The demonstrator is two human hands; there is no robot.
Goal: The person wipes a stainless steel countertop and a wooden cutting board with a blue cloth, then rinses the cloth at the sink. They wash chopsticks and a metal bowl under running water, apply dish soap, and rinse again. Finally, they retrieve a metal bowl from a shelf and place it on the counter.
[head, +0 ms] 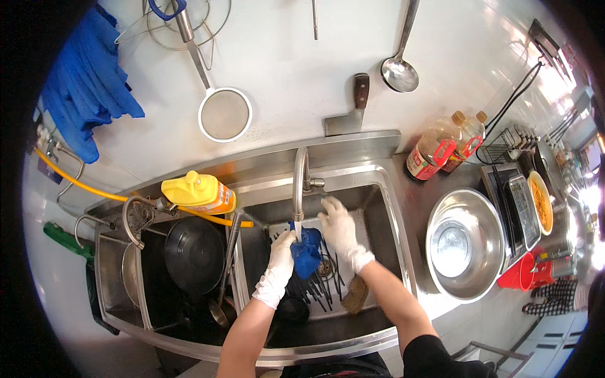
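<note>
Water runs from the steel faucet onto a blue cloth. My left hand, in a white glove, grips the cloth's left edge under the stream. My right hand, also gloved in white, is just right of the faucet with its fingers apart and holds nothing that I can see. Many black chopsticks lie below the cloth in a pale tray in the sink. A brown scouring pad rests near their right side, and a small black bowl is at their lower left.
The left basin holds a black wok and a ladle. A yellow jug and yellow hose are behind it. A large steel bowl and plastic bottles stand at right. A cleaver hangs on the wall.
</note>
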